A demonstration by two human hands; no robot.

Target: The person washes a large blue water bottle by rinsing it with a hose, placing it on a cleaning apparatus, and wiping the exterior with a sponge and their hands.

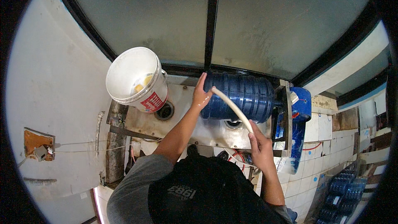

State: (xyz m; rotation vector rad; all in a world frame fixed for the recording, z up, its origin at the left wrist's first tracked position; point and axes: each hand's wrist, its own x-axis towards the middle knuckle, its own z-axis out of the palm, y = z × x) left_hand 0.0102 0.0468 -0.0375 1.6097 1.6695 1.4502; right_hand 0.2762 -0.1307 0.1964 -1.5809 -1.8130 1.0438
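Note:
A large ribbed blue water jug [238, 95] lies on its side on the metal sink top, its neck toward the right. My left hand [202, 96], wet, rests with fingers stretched out flat against the jug's left end. In my right hand [261, 146] a cream-coloured hose [233, 107] is gripped, fingers wrapped round it. The hose arches up over the jug's near side, and its far end comes close to my left thumb. Whether water is flowing from it, I cannot tell.
Left of the jug stands a white bucket [137, 74] with yellow sponge pieces [143, 84] inside. A round drain hole [165, 111] lies beside it. Dark-framed frosted glass [282, 20] rises behind. Blue containers [300, 103] stand at right; several jugs [340, 191] sit lower right.

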